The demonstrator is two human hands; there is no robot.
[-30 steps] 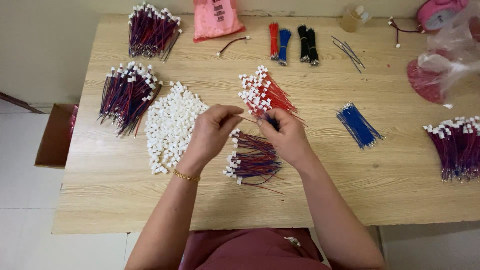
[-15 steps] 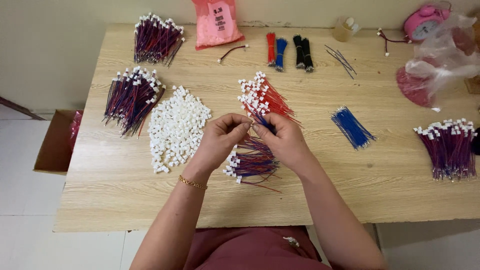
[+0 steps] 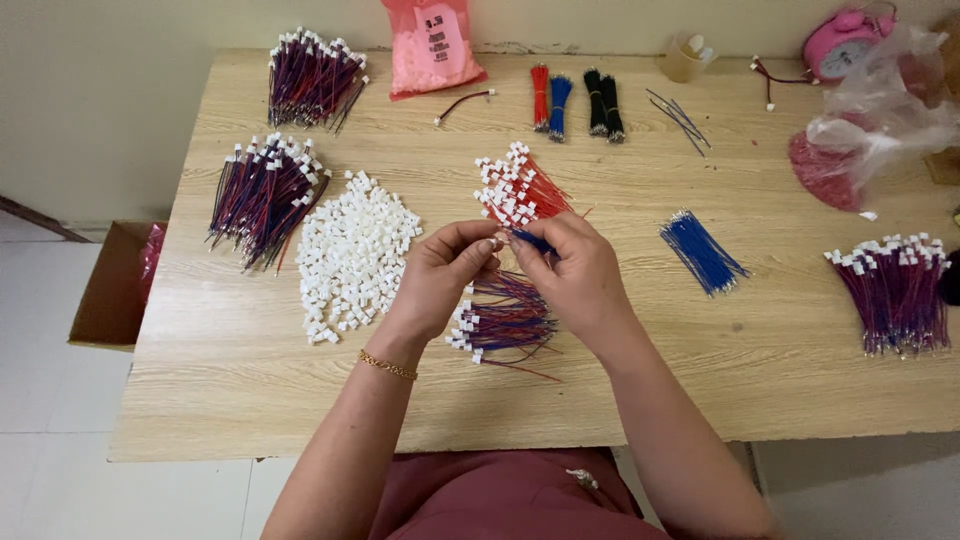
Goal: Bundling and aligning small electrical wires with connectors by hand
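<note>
Above the middle of the tabletop my left hand [image 3: 440,275] and right hand [image 3: 570,270] meet fingertip to fingertip, both pinching a thin blue wire [image 3: 530,240] that shows between them; whether a white connector sits at the pinch I cannot tell. Just beneath my hands lies a small bundle of red-and-blue leads with white plugs [image 3: 500,322], and just beyond them a fan of red wires with white plugs [image 3: 518,190]. Toward the left edge sits a heap of loose white connector housings [image 3: 352,255], then a purple-looking finished bundle [image 3: 262,195]. Toward the right edge lie loose blue wires [image 3: 700,252] and another finished bundle [image 3: 897,285].
</note>
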